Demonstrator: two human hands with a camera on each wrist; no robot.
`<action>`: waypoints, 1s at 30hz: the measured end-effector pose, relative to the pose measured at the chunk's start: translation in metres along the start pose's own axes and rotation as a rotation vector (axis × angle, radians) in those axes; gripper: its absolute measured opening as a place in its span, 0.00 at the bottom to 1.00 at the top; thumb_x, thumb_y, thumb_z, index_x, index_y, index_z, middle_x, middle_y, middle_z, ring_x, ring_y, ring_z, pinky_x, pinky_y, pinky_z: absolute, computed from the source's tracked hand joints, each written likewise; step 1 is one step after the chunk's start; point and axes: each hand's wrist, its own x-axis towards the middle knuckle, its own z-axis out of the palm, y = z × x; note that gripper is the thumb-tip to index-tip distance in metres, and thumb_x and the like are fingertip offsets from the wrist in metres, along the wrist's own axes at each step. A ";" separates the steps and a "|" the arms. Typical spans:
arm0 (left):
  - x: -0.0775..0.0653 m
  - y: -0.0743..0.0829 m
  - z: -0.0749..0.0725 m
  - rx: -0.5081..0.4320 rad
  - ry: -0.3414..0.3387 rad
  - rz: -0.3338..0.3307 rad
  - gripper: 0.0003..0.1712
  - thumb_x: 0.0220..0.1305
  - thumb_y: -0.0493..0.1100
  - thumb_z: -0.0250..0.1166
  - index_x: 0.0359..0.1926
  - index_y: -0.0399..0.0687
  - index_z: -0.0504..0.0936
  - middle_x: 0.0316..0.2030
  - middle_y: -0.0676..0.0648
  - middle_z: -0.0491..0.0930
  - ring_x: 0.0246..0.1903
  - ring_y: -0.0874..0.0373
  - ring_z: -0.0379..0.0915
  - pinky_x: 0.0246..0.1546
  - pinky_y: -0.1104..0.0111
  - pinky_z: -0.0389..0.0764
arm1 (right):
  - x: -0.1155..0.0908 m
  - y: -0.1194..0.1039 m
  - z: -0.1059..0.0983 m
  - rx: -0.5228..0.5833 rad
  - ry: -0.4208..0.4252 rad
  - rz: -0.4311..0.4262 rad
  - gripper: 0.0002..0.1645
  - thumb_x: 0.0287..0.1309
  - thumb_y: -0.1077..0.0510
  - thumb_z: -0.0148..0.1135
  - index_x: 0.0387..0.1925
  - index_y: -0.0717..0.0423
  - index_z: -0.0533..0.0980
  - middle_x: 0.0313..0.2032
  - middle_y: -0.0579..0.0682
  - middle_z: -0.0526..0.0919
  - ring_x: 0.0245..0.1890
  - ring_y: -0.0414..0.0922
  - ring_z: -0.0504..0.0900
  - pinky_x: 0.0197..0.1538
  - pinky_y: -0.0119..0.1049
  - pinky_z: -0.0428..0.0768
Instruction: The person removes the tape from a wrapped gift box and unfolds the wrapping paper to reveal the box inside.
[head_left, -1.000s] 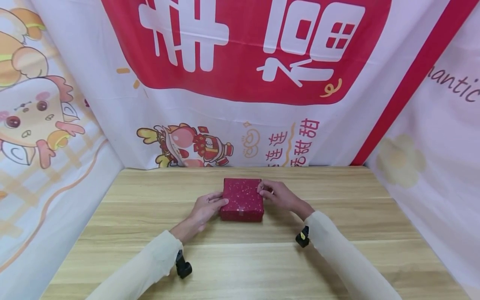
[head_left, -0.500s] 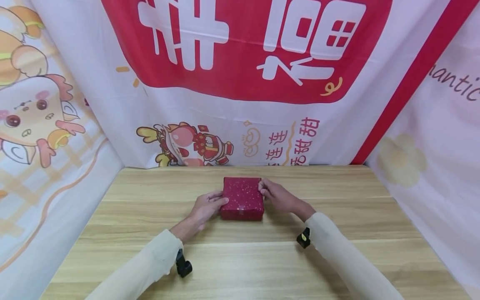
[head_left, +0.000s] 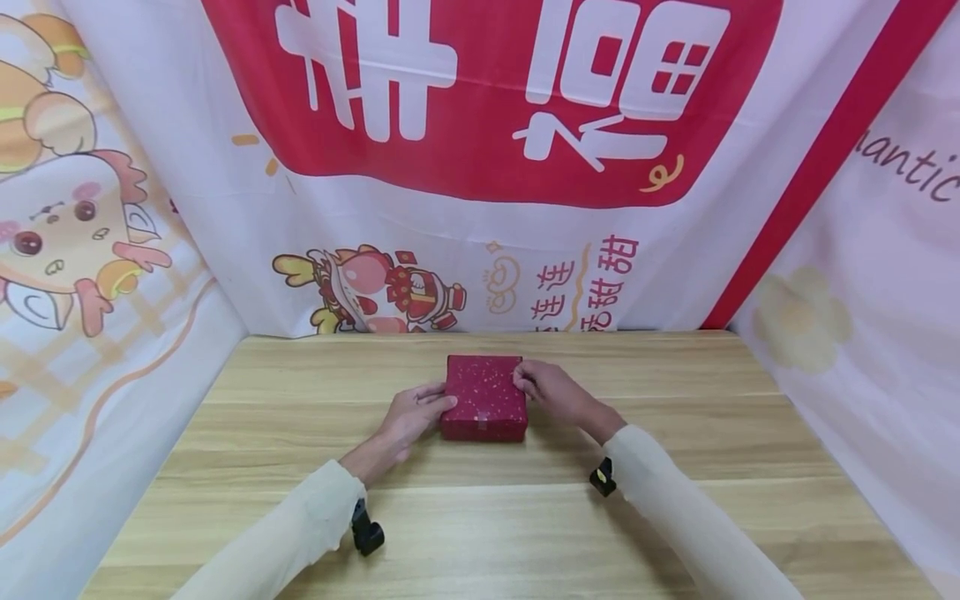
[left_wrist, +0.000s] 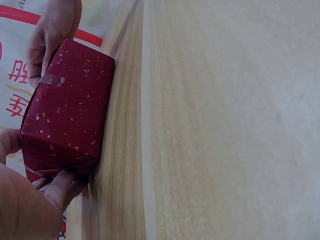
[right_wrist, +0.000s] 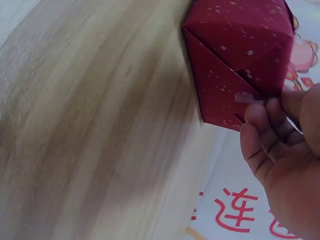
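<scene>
- At the centre of the head frame, the red wrapped box (head_left: pixel 484 398) lies flat on the wooden table (head_left: pixel 675 517), between your two hands, so each end is within reach of one of them.
- Your left hand (head_left: pixel 411 417) is against the box's left side, fingers curled round the near left corner; at the lower left of the left wrist frame the fingertips (left_wrist: pixel 59 185) press on the folded end, which looks meant to brace the box against sliding.
- Your right hand (head_left: pixel 551 390) sits at the box's upper right edge, fingers bent onto the paper. In the right wrist frame a small piece of clear tape (right_wrist: pixel 246 98) shows at the fingertips (right_wrist: pixel 260 117), on the triangular end flap, so the hand seems to be pressing it down.
- Another tape strip (left_wrist: pixel 52 79) shows on the wrapping, upper left of the left wrist frame.
- Behind the table, a red-and-white banner (head_left: pixel 480 108) fills the upper frame.
</scene>
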 end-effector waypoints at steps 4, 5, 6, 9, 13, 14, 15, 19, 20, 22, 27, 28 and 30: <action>0.000 0.001 0.000 -0.004 0.003 -0.003 0.35 0.50 0.51 0.70 0.60 0.50 0.70 0.57 0.45 0.75 0.55 0.53 0.74 0.57 0.64 0.76 | -0.001 -0.002 0.004 -0.054 0.024 -0.058 0.07 0.67 0.59 0.45 0.32 0.54 0.67 0.28 0.46 0.69 0.32 0.39 0.68 0.37 0.30 0.75; 0.000 0.001 0.001 -0.003 0.002 -0.004 0.35 0.50 0.51 0.70 0.60 0.50 0.70 0.57 0.45 0.75 0.55 0.53 0.74 0.57 0.63 0.76 | -0.001 -0.001 0.004 -0.044 0.028 -0.072 0.06 0.67 0.59 0.45 0.32 0.55 0.66 0.29 0.46 0.68 0.33 0.39 0.68 0.38 0.31 0.74; 0.000 0.001 0.001 -0.002 0.003 -0.004 0.36 0.50 0.51 0.70 0.60 0.50 0.70 0.57 0.45 0.75 0.55 0.53 0.74 0.57 0.64 0.76 | -0.002 -0.001 0.005 -0.031 0.031 -0.080 0.07 0.66 0.59 0.45 0.31 0.55 0.65 0.29 0.46 0.68 0.33 0.39 0.68 0.38 0.31 0.74; 0.001 0.000 0.001 0.001 0.003 -0.005 0.36 0.50 0.51 0.70 0.60 0.50 0.70 0.57 0.45 0.75 0.55 0.53 0.74 0.57 0.64 0.76 | -0.004 0.003 0.007 0.022 0.032 -0.095 0.07 0.65 0.59 0.45 0.31 0.56 0.64 0.29 0.47 0.67 0.34 0.41 0.68 0.39 0.31 0.75; 0.001 -0.001 0.001 -0.002 -0.001 -0.003 0.36 0.50 0.51 0.70 0.60 0.50 0.70 0.57 0.44 0.76 0.54 0.52 0.75 0.56 0.64 0.77 | -0.004 0.008 0.007 0.179 -0.024 -0.063 0.07 0.67 0.59 0.42 0.34 0.57 0.64 0.32 0.51 0.69 0.37 0.45 0.72 0.43 0.39 0.81; 0.001 -0.001 0.001 -0.002 -0.003 -0.003 0.35 0.50 0.51 0.70 0.60 0.50 0.70 0.57 0.44 0.75 0.54 0.52 0.75 0.56 0.64 0.77 | -0.005 0.009 0.007 0.223 -0.039 -0.049 0.07 0.68 0.59 0.41 0.36 0.58 0.64 0.33 0.52 0.70 0.39 0.46 0.74 0.45 0.42 0.82; 0.001 -0.001 0.001 -0.003 -0.004 -0.003 0.36 0.50 0.50 0.70 0.60 0.50 0.70 0.57 0.44 0.75 0.54 0.52 0.75 0.57 0.64 0.77 | -0.005 0.009 0.006 0.259 -0.053 -0.030 0.07 0.68 0.59 0.40 0.38 0.58 0.65 0.35 0.53 0.71 0.40 0.47 0.75 0.47 0.45 0.82; 0.001 -0.001 0.001 -0.001 -0.002 -0.012 0.35 0.50 0.50 0.70 0.60 0.50 0.70 0.57 0.44 0.75 0.55 0.52 0.74 0.57 0.64 0.77 | -0.007 0.008 0.000 0.317 -0.074 0.031 0.10 0.69 0.61 0.40 0.48 0.55 0.66 0.41 0.54 0.74 0.43 0.49 0.76 0.46 0.47 0.82; 0.001 -0.001 0.001 0.000 -0.002 -0.013 0.35 0.50 0.51 0.70 0.60 0.50 0.70 0.57 0.44 0.75 0.55 0.52 0.74 0.57 0.64 0.77 | -0.007 0.008 -0.001 0.296 -0.071 0.033 0.11 0.69 0.61 0.41 0.49 0.54 0.67 0.42 0.53 0.75 0.43 0.49 0.76 0.45 0.45 0.82; 0.001 0.000 0.001 0.000 0.001 -0.015 0.35 0.50 0.51 0.70 0.60 0.50 0.70 0.57 0.44 0.75 0.55 0.52 0.75 0.57 0.64 0.77 | -0.007 0.006 -0.002 0.270 -0.068 0.047 0.10 0.68 0.61 0.43 0.47 0.51 0.69 0.41 0.50 0.75 0.42 0.46 0.76 0.44 0.41 0.81; 0.001 0.001 0.001 -0.001 0.001 -0.013 0.35 0.51 0.50 0.69 0.60 0.50 0.70 0.57 0.45 0.76 0.54 0.53 0.75 0.56 0.64 0.77 | -0.005 0.005 -0.001 0.263 -0.059 0.042 0.06 0.67 0.58 0.45 0.36 0.52 0.69 0.35 0.47 0.74 0.40 0.41 0.75 0.46 0.39 0.81; 0.001 0.001 0.001 -0.002 0.003 -0.015 0.34 0.51 0.50 0.69 0.60 0.50 0.71 0.56 0.45 0.76 0.54 0.53 0.75 0.56 0.64 0.77 | -0.005 0.006 0.000 0.275 -0.062 0.035 0.07 0.67 0.58 0.44 0.35 0.53 0.69 0.34 0.48 0.73 0.39 0.41 0.74 0.46 0.41 0.81; 0.000 0.001 0.001 -0.001 0.002 -0.011 0.34 0.51 0.50 0.69 0.60 0.50 0.70 0.56 0.44 0.76 0.54 0.52 0.75 0.55 0.64 0.77 | -0.004 0.007 0.001 0.308 -0.074 0.022 0.08 0.68 0.58 0.42 0.35 0.55 0.67 0.33 0.50 0.71 0.39 0.43 0.73 0.47 0.46 0.81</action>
